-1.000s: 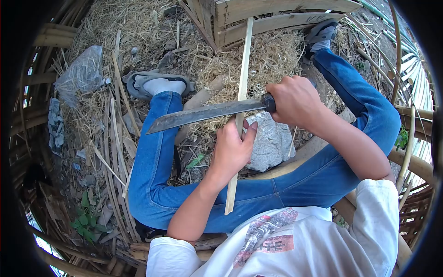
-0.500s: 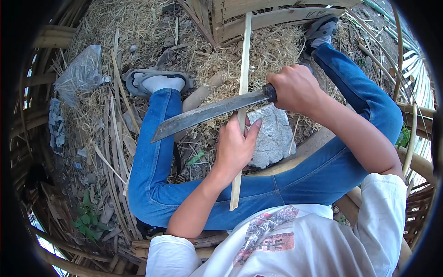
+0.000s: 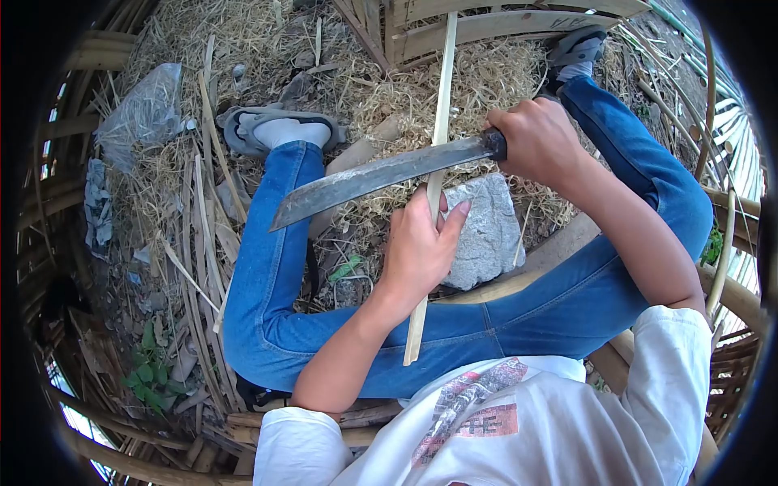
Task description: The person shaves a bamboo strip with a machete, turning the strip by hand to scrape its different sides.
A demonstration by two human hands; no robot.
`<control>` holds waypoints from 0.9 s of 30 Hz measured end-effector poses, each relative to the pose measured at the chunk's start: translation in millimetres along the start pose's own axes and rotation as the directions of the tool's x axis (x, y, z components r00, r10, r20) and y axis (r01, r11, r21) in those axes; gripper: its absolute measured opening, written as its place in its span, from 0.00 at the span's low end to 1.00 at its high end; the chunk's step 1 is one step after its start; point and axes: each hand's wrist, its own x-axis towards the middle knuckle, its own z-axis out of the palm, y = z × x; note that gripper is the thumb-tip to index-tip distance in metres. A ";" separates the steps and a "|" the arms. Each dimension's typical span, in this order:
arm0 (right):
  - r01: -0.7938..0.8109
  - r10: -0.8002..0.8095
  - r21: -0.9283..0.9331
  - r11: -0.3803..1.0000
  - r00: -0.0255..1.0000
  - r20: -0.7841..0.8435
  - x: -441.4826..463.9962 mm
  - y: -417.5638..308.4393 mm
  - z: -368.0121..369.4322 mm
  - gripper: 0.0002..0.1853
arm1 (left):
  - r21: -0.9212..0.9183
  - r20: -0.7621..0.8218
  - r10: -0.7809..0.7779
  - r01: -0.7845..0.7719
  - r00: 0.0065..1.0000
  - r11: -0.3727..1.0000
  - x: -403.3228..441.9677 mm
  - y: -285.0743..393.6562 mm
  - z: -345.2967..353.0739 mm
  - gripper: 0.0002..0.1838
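Pale and slender, the strip pinched in the left hand points toward twelve o'clock, apparently steadied beneath the machete the right hand clenches at two.

The right hand hides most of the knife handle, the picture's top cropping the crate

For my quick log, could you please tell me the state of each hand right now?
Left hand: closed, holding the pale strip.
Right hand: closed, holding the knife by its handle.
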 end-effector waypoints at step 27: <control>-0.094 0.090 0.028 0.995 0.989 0.115 11.2 -1.5 -10.5 0.09 | 0.138 -0.058 0.100 -0.091 0.993 0.986 -5.7 3.2 7.5 0.13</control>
